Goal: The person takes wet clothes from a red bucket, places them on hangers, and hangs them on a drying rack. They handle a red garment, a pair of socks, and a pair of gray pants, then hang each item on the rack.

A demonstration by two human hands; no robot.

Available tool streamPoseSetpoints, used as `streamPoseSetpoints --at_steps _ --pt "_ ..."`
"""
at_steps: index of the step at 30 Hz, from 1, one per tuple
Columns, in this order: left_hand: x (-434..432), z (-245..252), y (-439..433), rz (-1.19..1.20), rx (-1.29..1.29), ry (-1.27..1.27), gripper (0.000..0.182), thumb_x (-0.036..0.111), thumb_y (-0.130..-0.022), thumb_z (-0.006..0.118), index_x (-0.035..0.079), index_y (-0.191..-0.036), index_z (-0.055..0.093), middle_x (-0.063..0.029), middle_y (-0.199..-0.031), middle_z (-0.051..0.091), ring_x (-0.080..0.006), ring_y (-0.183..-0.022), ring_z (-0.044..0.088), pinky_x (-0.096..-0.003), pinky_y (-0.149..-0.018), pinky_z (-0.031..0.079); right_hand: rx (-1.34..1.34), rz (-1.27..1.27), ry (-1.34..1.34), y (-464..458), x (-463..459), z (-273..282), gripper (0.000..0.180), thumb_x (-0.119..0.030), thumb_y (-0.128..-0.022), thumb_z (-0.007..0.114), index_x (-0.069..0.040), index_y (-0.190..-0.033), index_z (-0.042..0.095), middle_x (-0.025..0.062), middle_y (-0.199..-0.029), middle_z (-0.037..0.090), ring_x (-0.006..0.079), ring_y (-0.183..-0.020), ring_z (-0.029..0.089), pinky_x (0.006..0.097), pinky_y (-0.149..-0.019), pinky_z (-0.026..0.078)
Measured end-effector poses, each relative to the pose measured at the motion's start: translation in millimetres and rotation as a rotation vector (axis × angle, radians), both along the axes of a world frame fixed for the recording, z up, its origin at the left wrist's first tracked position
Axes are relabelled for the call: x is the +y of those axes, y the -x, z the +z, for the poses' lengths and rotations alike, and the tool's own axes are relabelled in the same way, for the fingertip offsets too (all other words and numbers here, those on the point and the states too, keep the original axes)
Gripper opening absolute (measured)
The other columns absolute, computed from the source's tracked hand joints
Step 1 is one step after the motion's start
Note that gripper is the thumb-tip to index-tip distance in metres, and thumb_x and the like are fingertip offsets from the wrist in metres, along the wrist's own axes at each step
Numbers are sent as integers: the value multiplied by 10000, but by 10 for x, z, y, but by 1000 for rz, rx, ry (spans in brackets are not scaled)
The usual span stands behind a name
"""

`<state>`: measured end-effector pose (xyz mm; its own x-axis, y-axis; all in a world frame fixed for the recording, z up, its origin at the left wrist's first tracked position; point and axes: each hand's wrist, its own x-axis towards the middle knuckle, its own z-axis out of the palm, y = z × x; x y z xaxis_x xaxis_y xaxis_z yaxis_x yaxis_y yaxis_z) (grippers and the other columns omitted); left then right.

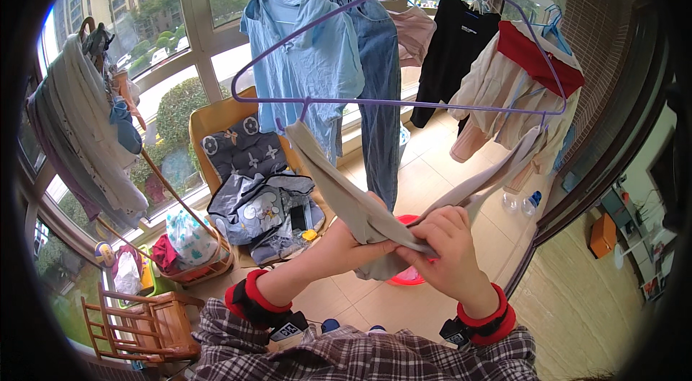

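A purple clothes hanger (400,103) hangs in front of me. From small hooks under its lower bar, a beige-grey garment (330,175) is suspended by two corners and dips in a V between them. My left hand (346,246) grips the cloth near the bottom of the V. Close beside it, my right hand (446,248) pinches the same cloth, fingers curled over it. Both hands nearly meet. Part of a red basin (405,275) shows on the floor behind the fabric.
Behind the hanger hang a light blue shirt (308,51), jeans (378,73), a black top (459,51) and a red-collared garment (535,62). A cushioned chair (205,127) stands by the windows. Lower left are a wooden chair (157,321) and a wicker basket (200,270). A sliding-door track (527,256) runs right.
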<state>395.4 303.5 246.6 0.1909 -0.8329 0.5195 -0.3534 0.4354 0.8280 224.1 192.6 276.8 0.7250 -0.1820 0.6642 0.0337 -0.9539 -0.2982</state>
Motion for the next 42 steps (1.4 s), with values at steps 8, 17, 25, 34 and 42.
streamPoseSetpoints --at_steps 8,17,25,34,42 --pt "185 -2 -2 250 155 -1 149 22 -840 627 -13 -985 636 -43 -859 648 -120 -784 604 -265 -680 488 -27 -97 -74 138 -347 29 170 -90 -679 761 -69 -754 609 41 -715 608 228 -727 568 368 -776 372" --pt "199 3 -183 212 110 -88 240 36 -811 659 -12 -1034 581 -62 -928 619 -127 -842 584 -272 -707 477 70 -1 -344 257 -298 83 161 -91 -721 744 -49 -818 622 61 -743 599 258 -704 533 354 -684 416" --pt "95 272 76 346 -842 488 329 121 -681 727 60 -944 538 -92 -944 552 -261 -925 559 -380 -842 431 -6 41 -7 125 -291 130 230 -156 -693 770 -64 -835 615 62 -771 584 249 -717 538 359 -731 400" --pt "-119 563 30 -88 -638 -109 311 -13 -680 623 6 -987 570 -126 -882 565 -325 -829 568 -397 -776 473 -781 -159 -252 506 -558 -93 477 -244 -842 666 7 -1204 484 85 -1125 526 184 -990 500 347 -886 381" --pt "-175 604 51 -136 -501 -122 323 -41 -663 600 -9 -983 569 -117 -887 571 -277 -787 586 -335 -705 475 -534 46 -1058 546 -446 -302 580 -120 -774 754 -20 -1251 441 61 -1110 562 146 -974 572 304 -880 447"
